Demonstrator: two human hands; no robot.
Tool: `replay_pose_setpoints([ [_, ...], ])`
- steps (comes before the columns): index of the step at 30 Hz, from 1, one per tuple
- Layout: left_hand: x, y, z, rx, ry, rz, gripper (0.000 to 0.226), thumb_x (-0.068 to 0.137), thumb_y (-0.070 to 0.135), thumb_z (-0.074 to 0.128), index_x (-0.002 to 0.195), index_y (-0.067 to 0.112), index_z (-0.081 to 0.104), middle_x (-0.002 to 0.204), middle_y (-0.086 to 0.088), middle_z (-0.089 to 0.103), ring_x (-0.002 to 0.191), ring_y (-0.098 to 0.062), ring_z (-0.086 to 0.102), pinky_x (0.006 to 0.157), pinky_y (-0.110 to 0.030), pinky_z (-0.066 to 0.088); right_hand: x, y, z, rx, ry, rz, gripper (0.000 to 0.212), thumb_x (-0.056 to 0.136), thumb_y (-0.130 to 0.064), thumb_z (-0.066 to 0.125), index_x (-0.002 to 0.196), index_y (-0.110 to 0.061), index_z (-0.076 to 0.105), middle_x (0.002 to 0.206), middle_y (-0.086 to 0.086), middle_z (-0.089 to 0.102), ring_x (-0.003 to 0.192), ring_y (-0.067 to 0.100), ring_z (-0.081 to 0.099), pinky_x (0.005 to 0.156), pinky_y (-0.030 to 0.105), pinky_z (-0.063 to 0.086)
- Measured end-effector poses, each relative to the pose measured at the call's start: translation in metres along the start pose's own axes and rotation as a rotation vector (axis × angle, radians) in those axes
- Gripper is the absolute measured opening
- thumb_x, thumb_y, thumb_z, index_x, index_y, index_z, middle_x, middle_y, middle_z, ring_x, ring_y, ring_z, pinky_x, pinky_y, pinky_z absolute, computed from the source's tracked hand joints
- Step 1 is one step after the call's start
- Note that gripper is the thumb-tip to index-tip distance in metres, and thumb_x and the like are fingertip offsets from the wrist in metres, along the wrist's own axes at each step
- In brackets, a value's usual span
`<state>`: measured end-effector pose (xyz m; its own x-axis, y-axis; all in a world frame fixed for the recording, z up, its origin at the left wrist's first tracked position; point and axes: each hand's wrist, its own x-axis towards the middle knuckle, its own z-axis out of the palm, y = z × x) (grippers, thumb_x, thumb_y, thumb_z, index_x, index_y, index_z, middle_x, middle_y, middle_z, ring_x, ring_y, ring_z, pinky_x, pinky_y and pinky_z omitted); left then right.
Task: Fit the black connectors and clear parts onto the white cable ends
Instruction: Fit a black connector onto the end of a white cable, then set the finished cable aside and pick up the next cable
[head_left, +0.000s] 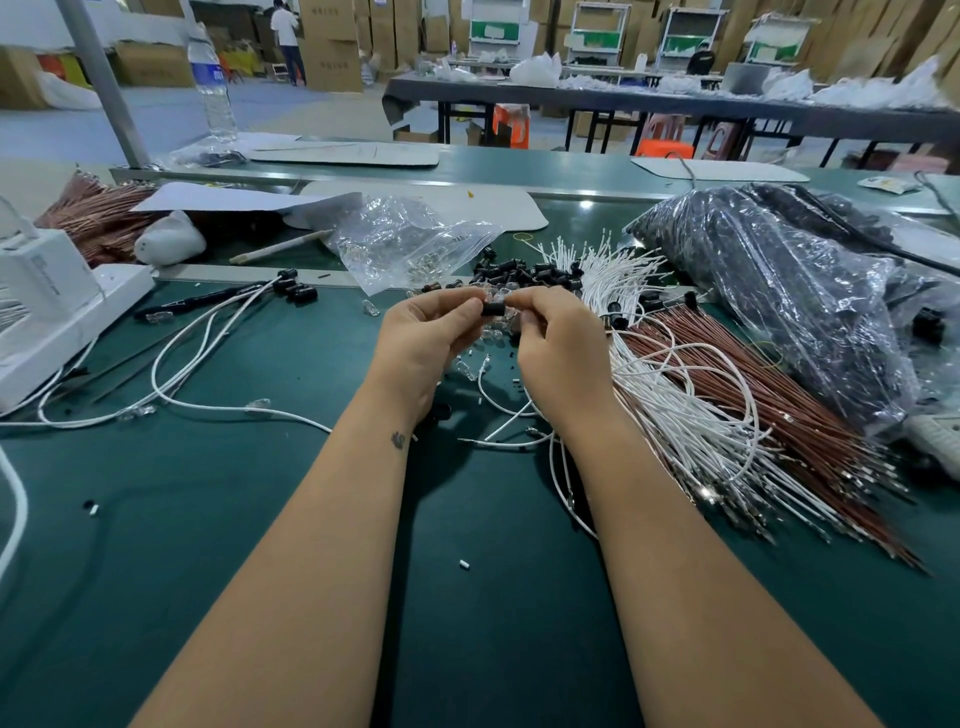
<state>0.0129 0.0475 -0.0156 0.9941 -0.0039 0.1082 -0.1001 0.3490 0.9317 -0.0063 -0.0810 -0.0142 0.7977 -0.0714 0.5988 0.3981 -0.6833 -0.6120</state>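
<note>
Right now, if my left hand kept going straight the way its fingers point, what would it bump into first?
Most likely the black connector that the left hand already pinches, then the right hand fingertips; depth is hard to judge.

Hidden between the fingertips of the left hand (423, 332) and right hand (558, 343): both ends of the black connector (493, 309), so no telling whether a cable or clear part sits in it. Covered by the palms: part of the loose clear parts (493, 330) on the green table (234, 519). Cut off at the left edge: the white device (36, 291) and a thick white cord (15, 514). Cut off at the right edge: the dark plastic bag (789, 291), contents too blurred to name. Too small to identify: white and black specks (464, 564) on the mat. Blurred beyond reading: the label of the water bottle (213, 83)
</note>
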Motion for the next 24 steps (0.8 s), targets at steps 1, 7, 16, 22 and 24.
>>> replay_pose_setpoints([
  [1,0.0,0.0,-0.001,0.016,0.002,-0.005,0.014,0.088,-0.003,0.061,0.088,0.009,0.068,0.082,-0.006,0.07,0.077,-0.015,0.066,0.077,-0.021,0.056,0.0,0.0,0.0,0.003,-0.008,-0.009,0.028,0.092,0.001,0.051,0.114,-0.008,0.067,0.1,0.003,0.07,0.09,0.014,0.062,0.077,0.013,0.041],
  [7,-0.001,0.001,-0.003,0.081,0.019,0.01,0.024,0.082,-0.009,0.066,0.088,0.014,0.068,0.078,0.003,0.071,0.076,-0.011,0.065,0.078,-0.023,0.052,0.0,0.003,-0.002,0.016,-0.008,-0.005,0.034,0.089,0.001,0.058,0.119,-0.013,0.063,0.078,-0.008,0.061,0.071,0.006,0.057,0.062,0.003,0.038],
  [16,-0.002,0.001,-0.003,0.172,0.004,0.1,0.024,0.083,-0.008,0.066,0.09,0.015,0.068,0.083,-0.002,0.07,0.073,-0.007,0.065,0.068,-0.015,0.051,-0.001,0.0,0.002,-0.041,-0.152,-0.054,0.024,0.091,-0.007,0.057,0.112,-0.011,0.067,0.103,0.006,0.069,0.092,0.019,0.062,0.08,0.027,0.047],
  [22,0.006,0.001,-0.015,0.43,0.404,0.217,0.027,0.084,0.0,0.066,0.076,0.026,0.068,0.079,0.0,0.069,0.069,-0.007,0.061,0.068,-0.02,0.053,0.002,0.004,0.0,-0.363,-0.082,-0.06,0.018,0.095,-0.009,0.054,0.109,-0.014,0.064,0.101,0.0,0.066,0.087,0.014,0.054,0.081,0.024,0.03],
  [24,0.009,0.005,-0.027,0.575,0.681,0.203,0.025,0.087,0.005,0.058,0.08,0.028,0.067,0.084,0.001,0.069,0.087,-0.016,0.063,0.079,-0.028,0.054,0.004,0.008,-0.004,-0.474,0.009,-0.045,0.019,0.095,-0.011,0.054,0.111,-0.016,0.062,0.104,0.0,0.063,0.092,0.015,0.052,0.088,0.027,0.028],
])
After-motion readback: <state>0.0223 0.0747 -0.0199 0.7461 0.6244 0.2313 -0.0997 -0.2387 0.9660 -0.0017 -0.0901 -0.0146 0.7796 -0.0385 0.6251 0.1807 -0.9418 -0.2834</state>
